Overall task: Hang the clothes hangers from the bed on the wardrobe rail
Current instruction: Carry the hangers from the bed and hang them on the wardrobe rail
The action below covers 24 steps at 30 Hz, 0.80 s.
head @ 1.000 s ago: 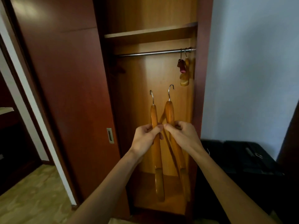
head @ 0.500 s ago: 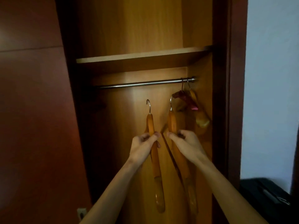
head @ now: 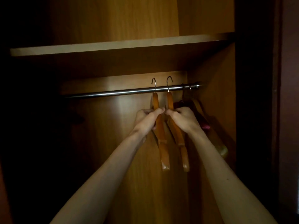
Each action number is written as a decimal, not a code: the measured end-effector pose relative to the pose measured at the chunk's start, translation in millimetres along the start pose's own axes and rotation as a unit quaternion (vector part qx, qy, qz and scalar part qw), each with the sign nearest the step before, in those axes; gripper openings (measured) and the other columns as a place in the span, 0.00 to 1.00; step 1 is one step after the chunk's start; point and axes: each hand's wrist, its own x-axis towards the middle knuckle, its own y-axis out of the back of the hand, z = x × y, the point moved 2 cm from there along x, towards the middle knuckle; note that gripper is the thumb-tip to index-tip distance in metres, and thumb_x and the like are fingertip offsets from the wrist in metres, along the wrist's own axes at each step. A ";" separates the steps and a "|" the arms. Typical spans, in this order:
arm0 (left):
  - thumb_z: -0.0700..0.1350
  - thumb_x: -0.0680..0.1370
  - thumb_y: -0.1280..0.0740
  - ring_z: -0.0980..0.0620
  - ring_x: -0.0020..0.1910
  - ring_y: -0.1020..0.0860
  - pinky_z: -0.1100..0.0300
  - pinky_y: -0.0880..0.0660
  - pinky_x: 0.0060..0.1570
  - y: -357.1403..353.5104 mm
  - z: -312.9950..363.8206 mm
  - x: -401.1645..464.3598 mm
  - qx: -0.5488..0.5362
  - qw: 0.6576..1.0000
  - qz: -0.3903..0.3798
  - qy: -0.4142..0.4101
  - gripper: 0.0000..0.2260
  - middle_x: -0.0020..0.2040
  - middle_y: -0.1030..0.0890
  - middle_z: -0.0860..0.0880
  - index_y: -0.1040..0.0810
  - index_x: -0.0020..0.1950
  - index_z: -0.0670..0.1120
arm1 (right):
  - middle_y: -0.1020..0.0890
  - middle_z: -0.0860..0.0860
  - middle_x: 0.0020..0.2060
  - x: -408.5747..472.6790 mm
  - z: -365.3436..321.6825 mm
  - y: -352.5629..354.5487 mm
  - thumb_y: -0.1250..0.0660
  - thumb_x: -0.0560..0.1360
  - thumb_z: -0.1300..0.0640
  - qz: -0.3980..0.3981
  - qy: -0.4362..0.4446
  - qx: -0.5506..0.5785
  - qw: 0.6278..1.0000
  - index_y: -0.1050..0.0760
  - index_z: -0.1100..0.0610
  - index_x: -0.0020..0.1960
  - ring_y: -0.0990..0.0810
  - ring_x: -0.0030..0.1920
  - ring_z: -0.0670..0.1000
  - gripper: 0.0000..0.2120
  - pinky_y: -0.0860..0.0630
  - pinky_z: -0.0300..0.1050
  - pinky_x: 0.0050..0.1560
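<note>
Bare forearms reach up from the near edge into the wardrobe. The left hand (head: 148, 119) curls its fingers round the left wooden hanger (head: 160, 131), and the right hand (head: 183, 118) grips the right wooden hanger (head: 177, 135) just beside it. Both hangers are held upright, their lower ends hanging down towards the viewer. Farther in, their metal hooks rise above the steel rail (head: 123, 92); whether they rest on it cannot be told. At the rail's right end hang two other hangers (head: 208, 131), dim and partly hidden. Above the rail runs a wooden shelf (head: 113, 46).
</note>
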 end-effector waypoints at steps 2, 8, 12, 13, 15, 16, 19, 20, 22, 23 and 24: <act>0.54 0.78 0.30 0.53 0.37 0.18 0.71 0.23 0.31 -7.0 -0.7 19.9 0.007 1.000 -0.004 -0.011 0.17 0.36 0.18 0.47 0.15 0.51 0.39 | 0.14 0.55 0.40 18.8 3.3 -0.6 0.35 0.79 0.47 0.004 0.005 -0.001 1.000 0.15 0.60 0.46 0.17 0.39 0.50 0.18 0.26 0.41 0.41; 0.53 0.79 0.31 0.48 0.37 0.22 0.57 0.22 0.48 -14.4 -6.7 55.8 0.011 0.998 -0.044 -0.046 0.14 0.35 0.23 0.44 0.17 0.43 0.44 | 0.13 0.54 0.40 55.3 13.9 -7.7 0.35 0.78 0.44 0.008 0.002 0.010 1.000 0.15 0.58 0.46 0.15 0.42 0.51 0.19 0.22 0.46 0.52; 0.54 0.77 0.30 0.53 0.36 0.18 0.54 0.20 0.51 -20.5 -10.4 72.9 0.005 0.997 -0.067 -0.025 0.14 0.32 0.18 0.50 0.17 0.39 0.46 | 0.13 0.54 0.40 65.8 19.6 -6.7 0.35 0.77 0.43 -0.003 -0.018 0.007 1.000 0.14 0.57 0.45 0.15 0.43 0.52 0.19 0.21 0.48 0.53; 0.56 0.76 0.29 0.52 0.37 0.17 0.55 0.19 0.50 -22.9 -11.2 76.0 0.003 0.997 -0.070 -0.014 0.15 0.32 0.18 0.51 0.16 0.41 0.45 | 0.13 0.54 0.40 66.8 20.7 -5.4 0.35 0.77 0.44 -0.004 -0.026 0.005 1.000 0.14 0.57 0.45 0.15 0.43 0.52 0.18 0.21 0.48 0.53; 0.58 0.74 0.28 0.50 0.39 0.16 0.55 0.18 0.48 -28.5 -14.1 82.6 -0.004 0.998 -0.065 0.011 0.20 0.35 0.16 0.49 0.17 0.49 0.40 | 0.13 0.54 0.39 67.2 22.5 -1.7 0.35 0.77 0.45 -0.001 -0.040 0.006 0.999 0.15 0.57 0.43 0.15 0.43 0.53 0.17 0.21 0.47 0.50; 0.57 0.74 0.28 0.48 0.41 0.16 0.53 0.18 0.49 -31.0 -14.8 83.9 -0.009 0.998 -0.063 0.020 0.20 0.38 0.16 0.46 0.18 0.50 0.40 | 0.13 0.54 0.38 66.5 23.8 -0.3 0.34 0.77 0.46 0.003 -0.042 0.007 0.999 0.15 0.56 0.41 0.15 0.42 0.53 0.16 0.21 0.48 0.50; 0.56 0.75 0.28 0.43 0.48 0.15 0.50 0.18 0.53 -36.7 -23.0 89.2 -0.027 0.996 -0.081 0.041 0.17 0.47 0.13 0.41 0.17 0.52 0.42 | 0.15 0.51 0.34 63.4 31.0 2.3 0.33 0.76 0.46 0.009 -0.053 -0.012 0.998 0.17 0.54 0.37 0.16 0.39 0.52 0.16 0.21 0.49 0.49; 0.56 0.75 0.28 0.45 0.48 0.14 0.52 0.17 0.51 -38.7 -27.7 91.4 -0.035 0.994 -0.088 0.045 0.17 0.47 0.13 0.42 0.17 0.53 0.43 | 0.15 0.51 0.33 62.3 34.5 2.9 0.33 0.76 0.46 0.010 -0.058 -0.019 0.998 0.17 0.54 0.36 0.16 0.38 0.51 0.16 0.21 0.48 0.47; 0.56 0.75 0.28 0.50 0.45 0.14 0.58 0.18 0.45 -43.8 -37.0 94.3 -0.045 0.993 -0.097 0.050 0.18 0.46 0.13 0.45 0.17 0.56 0.43 | 0.15 0.50 0.33 59.9 40.0 4.7 0.33 0.76 0.46 0.013 -0.065 -0.025 0.997 0.17 0.54 0.36 0.16 0.38 0.51 0.16 0.21 0.45 0.43; 0.56 0.76 0.28 0.50 0.45 0.14 0.59 0.18 0.45 -47.0 -41.1 94.6 -0.047 0.993 -0.099 0.054 0.18 0.46 0.13 0.46 0.17 0.56 0.43 | 0.15 0.50 0.34 58.9 41.5 6.3 0.33 0.76 0.46 0.016 -0.069 -0.026 0.997 0.17 0.54 0.37 0.16 0.38 0.51 0.16 0.23 0.44 0.41; 0.55 0.76 0.28 0.50 0.45 0.14 0.59 0.19 0.45 -49.8 -45.8 95.1 -0.051 0.992 -0.100 0.054 0.16 0.45 0.13 0.46 0.17 0.54 0.44 | 0.15 0.51 0.34 58.4 42.3 7.7 0.33 0.77 0.47 0.018 -0.069 -0.027 0.997 0.18 0.54 0.37 0.17 0.38 0.50 0.16 0.25 0.42 0.39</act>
